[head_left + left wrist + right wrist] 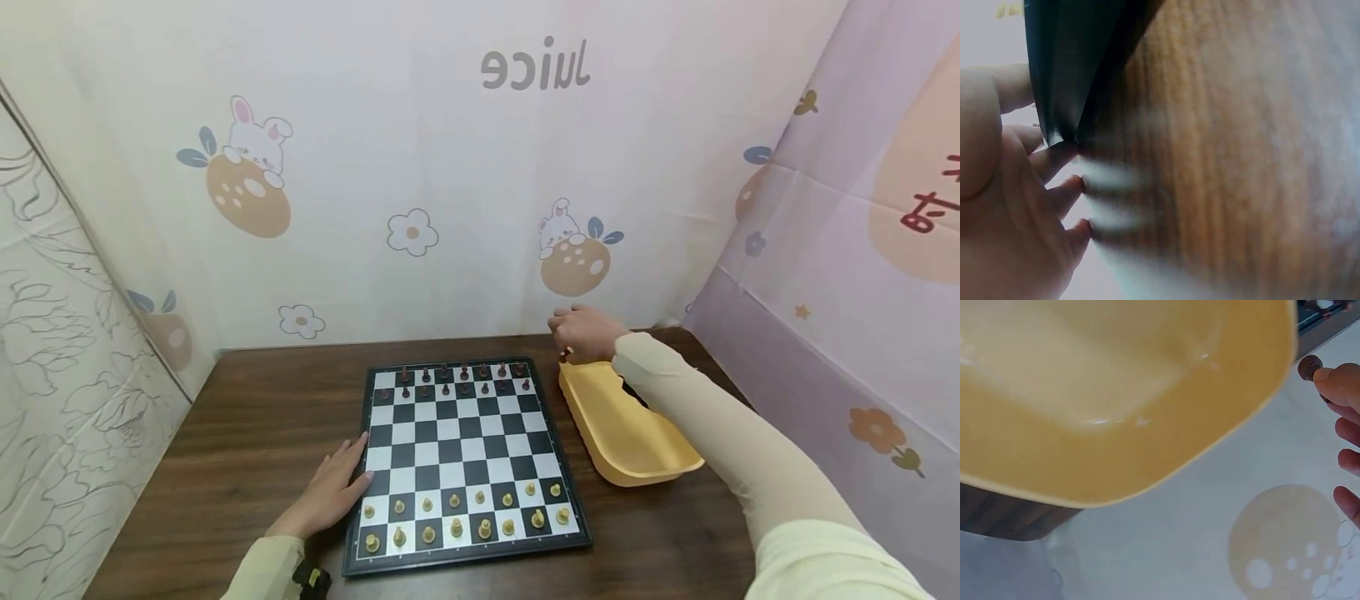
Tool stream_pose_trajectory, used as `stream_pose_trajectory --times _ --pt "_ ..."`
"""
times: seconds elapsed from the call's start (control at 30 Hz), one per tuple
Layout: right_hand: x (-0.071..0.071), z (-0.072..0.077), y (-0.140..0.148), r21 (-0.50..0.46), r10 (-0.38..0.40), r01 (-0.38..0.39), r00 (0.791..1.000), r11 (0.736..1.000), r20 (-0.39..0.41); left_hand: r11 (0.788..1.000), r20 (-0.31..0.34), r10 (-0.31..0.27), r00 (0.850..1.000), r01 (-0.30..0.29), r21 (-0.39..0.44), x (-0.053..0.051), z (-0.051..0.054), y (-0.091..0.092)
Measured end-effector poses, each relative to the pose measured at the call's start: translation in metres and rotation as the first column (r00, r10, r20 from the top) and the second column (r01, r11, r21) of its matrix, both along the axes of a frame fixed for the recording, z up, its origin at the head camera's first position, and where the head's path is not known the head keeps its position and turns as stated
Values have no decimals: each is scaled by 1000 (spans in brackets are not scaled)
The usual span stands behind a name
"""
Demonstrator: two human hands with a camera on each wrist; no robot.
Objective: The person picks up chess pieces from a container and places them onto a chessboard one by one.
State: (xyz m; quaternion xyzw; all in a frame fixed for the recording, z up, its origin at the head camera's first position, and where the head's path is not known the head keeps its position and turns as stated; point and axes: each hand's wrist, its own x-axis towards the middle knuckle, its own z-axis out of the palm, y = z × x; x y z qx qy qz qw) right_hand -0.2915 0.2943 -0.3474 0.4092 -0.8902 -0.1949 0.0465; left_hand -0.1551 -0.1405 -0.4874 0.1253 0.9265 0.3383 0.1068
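A black-and-white chessboard [459,450] lies on the table. Dark red-brown chess pieces [446,389] stand in two rows at its far end, pale yellow ones [484,528] in two rows at the near end. My left hand [330,492] rests at the board's left edge, its thumb and fingertips touching the side; the left wrist view shows the fingers [1063,194] spread against that edge. Beyond the far end of the tray, my right hand [588,333] pinches a dark chess piece [1310,367] between thumb and index finger, the other fingers loosely bent.
A yellow plastic tray [626,479] stands right of the board, under my right forearm. The brown wooden table [255,433] meets a printed cloth [420,292] at the back. More patterned cloth [817,275] hangs at the right, and a line-drawn panel [67,400] stands at the left.
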Motion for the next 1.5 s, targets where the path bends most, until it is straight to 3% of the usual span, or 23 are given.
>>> stream_pose_trajectory --times 0.43,0.73,1.0,1.5 --pt "-15 5 -53 55 27 -25 999 998 -22 1000 -5 7 1000 -7 -1 0 1 1" --pt "-20 0 -79 89 68 -65 997 994 -27 1000 -8 0 1000 0 1 1 1 1" --pt "-29 -5 -107 98 55 -51 998 994 -40 1000 -16 6 1000 -6 7 0 1 2" --pt "-38 -16 -162 96 179 -173 982 980 -64 1000 -32 13 999 -13 14 0 0 3"
